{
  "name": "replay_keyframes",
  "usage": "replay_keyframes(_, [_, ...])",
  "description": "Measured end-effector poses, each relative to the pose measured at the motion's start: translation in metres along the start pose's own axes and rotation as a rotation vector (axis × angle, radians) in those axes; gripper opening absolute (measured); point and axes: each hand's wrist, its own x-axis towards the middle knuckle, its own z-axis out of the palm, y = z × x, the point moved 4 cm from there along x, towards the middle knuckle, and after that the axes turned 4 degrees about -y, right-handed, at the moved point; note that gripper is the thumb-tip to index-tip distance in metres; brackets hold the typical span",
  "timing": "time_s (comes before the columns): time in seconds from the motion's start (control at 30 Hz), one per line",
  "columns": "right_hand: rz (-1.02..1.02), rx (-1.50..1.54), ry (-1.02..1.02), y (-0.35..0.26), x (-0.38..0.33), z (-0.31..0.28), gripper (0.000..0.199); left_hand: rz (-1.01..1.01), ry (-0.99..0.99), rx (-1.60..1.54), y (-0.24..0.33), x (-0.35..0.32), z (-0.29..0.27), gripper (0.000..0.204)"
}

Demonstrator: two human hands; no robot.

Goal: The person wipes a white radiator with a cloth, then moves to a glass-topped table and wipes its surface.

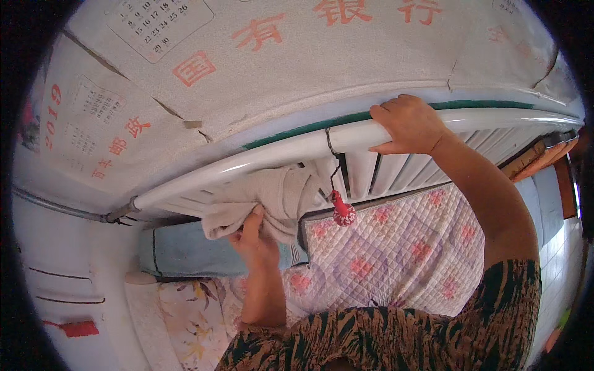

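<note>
My left hand (253, 238) grips a beige cloth (272, 198) and presses it against the white slatted headboard (377, 173) of a bed. My right hand (408, 123) is closed over the headboard's curved white top rail (266, 154), further right. A small red charm (342, 211) hangs on a dark cord from the rail between my two hands. Below lies a quilted pink and white bedcover (402, 253).
A light blue rolled pillow (185, 250) lies under the headboard at the left, next to a floral sheet (185, 315). The wall behind is papered with calendar sheets (161, 25). A grey pipe (55, 207) runs along the left wall. A red tassel (77, 328) hangs lower left.
</note>
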Motion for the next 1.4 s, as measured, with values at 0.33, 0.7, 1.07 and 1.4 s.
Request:
replay_keyframes(0.33, [-0.009,-0.037,-0.037,0.002,0.003,-0.007,0.051,0.628,-0.687,1.164,0.012,0.018,0.124,0.058])
replay_keyframes(0.7, [0.004,0.268,0.117,0.018,-0.006,-0.006,0.052,0.624,-0.958,1.254,-0.008,0.004,0.183,0.052])
replay_keyframes(1.07, [-0.005,0.223,0.065,0.022,-0.004,0.001,0.040,0.960,-1.323,1.097,-0.005,0.048,0.171,0.060])
replay_keyframes(1.4, [0.208,0.156,0.393,0.006,-0.028,-0.003,0.038,0.843,-1.197,1.132,-0.015,0.046,0.176,0.056])
